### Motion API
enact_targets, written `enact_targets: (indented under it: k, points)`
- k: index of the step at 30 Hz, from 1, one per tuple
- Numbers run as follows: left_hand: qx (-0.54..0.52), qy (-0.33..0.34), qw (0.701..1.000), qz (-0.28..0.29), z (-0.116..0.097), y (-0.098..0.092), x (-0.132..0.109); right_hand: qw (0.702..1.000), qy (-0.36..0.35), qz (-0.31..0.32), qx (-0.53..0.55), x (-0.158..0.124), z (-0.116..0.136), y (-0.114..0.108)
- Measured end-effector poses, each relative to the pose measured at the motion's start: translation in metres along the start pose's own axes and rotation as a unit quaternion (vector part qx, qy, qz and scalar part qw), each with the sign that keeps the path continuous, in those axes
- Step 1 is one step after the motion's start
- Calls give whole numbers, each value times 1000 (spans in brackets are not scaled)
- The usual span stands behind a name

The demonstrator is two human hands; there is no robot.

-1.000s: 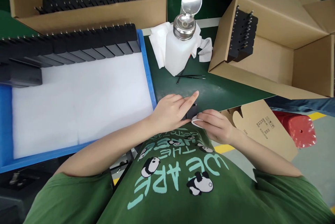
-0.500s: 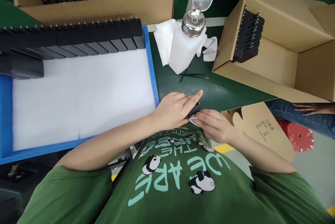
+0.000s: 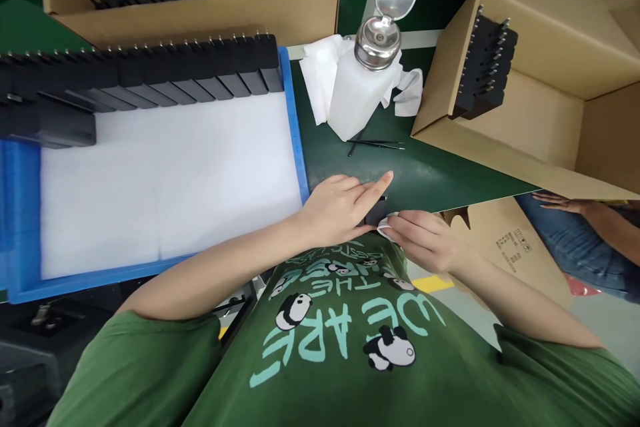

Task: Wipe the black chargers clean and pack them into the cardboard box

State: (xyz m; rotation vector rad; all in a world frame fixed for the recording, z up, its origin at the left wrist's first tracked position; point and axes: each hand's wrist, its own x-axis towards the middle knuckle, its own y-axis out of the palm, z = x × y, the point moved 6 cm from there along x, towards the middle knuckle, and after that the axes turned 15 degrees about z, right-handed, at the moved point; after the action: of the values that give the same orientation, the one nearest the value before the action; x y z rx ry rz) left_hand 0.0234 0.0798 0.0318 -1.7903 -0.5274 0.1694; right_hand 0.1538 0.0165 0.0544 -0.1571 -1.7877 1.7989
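Note:
My left hand (image 3: 343, 210) is closed around a black power adapter (image 3: 376, 212) at the table's near edge, its index finger stretched out. Most of the adapter is hidden behind the fingers; a bit of metal pin shows at its top. Pinched in my right hand (image 3: 427, 237) is a small white cloth (image 3: 384, 226), held against or right beside the adapter's near right side. Beyond the hands, black tweezers (image 3: 375, 143) lie on the green table in front of a white pump bottle (image 3: 353, 94) with its metal lid flipped up.
On the left, a blue tray (image 3: 296, 127) lined with white holds a row of black adapters (image 3: 200, 70). Behind it stands a carton (image 3: 200, 17) of similar pieces. A right-hand carton (image 3: 545, 107) holds several adapters. White wipes (image 3: 317, 74) lie beside the bottle. Another person's hand (image 3: 560, 202) appears at right.
The cloth in my right hand has shifted slightly right relative to my left hand, showing more of the adapter. The view has drifted a little. At right, the other person has moved further into view.

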Motion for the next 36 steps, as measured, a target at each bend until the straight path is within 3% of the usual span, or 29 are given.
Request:
enact_targets:
  k: [18,25,36]
  points:
    - [-12,-2,1000,13,1,2,0,998,-48,-41,-3,-7,-4,7]
    - [1,4,1000,-22,-1,-4,0,998,-52,-46,-3,-8,-2,11]
    - [-26,-8,999,29,2,4,1,997,-45,-64,-7,-4,-4,11]
